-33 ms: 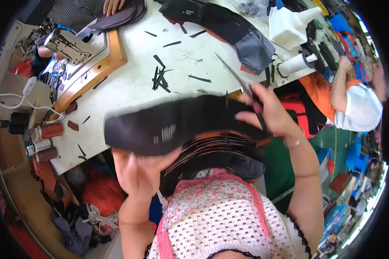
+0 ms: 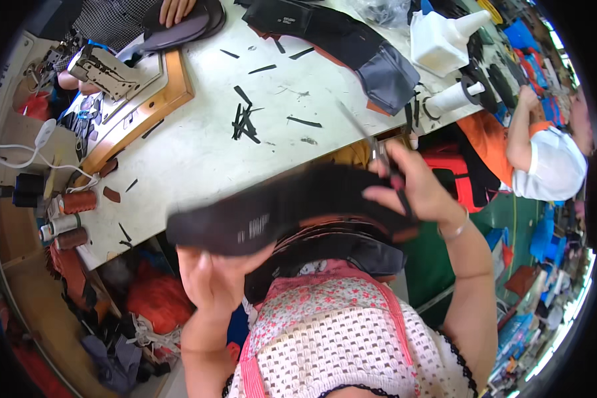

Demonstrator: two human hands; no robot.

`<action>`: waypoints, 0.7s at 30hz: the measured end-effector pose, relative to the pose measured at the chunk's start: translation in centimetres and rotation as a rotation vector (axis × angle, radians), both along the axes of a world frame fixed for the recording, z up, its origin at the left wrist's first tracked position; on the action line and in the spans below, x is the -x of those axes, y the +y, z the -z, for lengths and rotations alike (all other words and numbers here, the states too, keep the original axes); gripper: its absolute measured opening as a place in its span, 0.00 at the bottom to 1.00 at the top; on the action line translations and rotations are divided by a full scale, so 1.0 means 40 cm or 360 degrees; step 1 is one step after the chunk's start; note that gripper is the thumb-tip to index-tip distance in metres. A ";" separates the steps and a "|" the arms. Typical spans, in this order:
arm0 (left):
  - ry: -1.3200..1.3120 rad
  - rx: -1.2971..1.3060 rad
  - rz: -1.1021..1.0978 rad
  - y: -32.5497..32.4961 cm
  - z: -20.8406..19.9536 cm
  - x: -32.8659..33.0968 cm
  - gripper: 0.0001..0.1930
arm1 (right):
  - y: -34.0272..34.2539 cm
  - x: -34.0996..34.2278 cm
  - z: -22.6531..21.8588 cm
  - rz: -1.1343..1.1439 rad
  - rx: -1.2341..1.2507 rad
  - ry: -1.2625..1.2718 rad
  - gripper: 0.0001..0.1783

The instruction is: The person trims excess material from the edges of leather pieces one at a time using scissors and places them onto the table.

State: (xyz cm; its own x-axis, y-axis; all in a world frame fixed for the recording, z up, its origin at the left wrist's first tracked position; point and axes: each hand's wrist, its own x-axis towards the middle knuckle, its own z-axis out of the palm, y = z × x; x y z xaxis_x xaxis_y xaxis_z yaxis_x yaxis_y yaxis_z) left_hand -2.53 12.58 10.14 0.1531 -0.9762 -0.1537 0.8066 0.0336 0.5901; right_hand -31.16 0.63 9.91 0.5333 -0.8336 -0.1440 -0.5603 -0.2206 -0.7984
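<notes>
Low over my lap spans a long curved black leather piece (image 2: 259,212), blurred by motion. My left hand (image 2: 215,278) grips its left end from below, fingers mostly hidden beneath it. Near the other end, my right hand (image 2: 418,182) is closed on a pair of scissors (image 2: 395,179), whose blades point up and left toward the table. Whether the right fingers also touch the piece I cannot tell. Under it, a stack of similar black curved pieces (image 2: 358,252) with brown edges rests on my lap.
Black offcuts (image 2: 244,123) lie on the white table (image 2: 199,156). More curved pieces (image 2: 331,33), a white bottle (image 2: 441,46) and a thread spool (image 2: 448,99) are farther back. A sewing machine (image 2: 103,69) stands left; a person's hand (image 2: 176,10) rests on dark pieces. Another person (image 2: 547,162) is at right.
The leather piece has dropped a little toward my lap, its left end shifting slightly right. My left hand moves down with it; my right hand and the scissors have lowered slightly.
</notes>
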 end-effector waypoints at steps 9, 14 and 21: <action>-0.2037 -0.0494 0.0625 0.311 0.134 -0.076 0.16 | 0.377 0.018 0.199 0.0074 -0.0171 0.0429 0.24; -0.2744 -0.0216 0.0609 0.225 0.089 -0.081 0.14 | 0.188 0.032 0.128 0.0652 0.0185 0.0087 0.17; -0.2461 0.0376 0.0624 -0.076 0.074 0.055 0.10 | -0.127 0.053 0.166 0.1378 0.0748 0.0139 0.19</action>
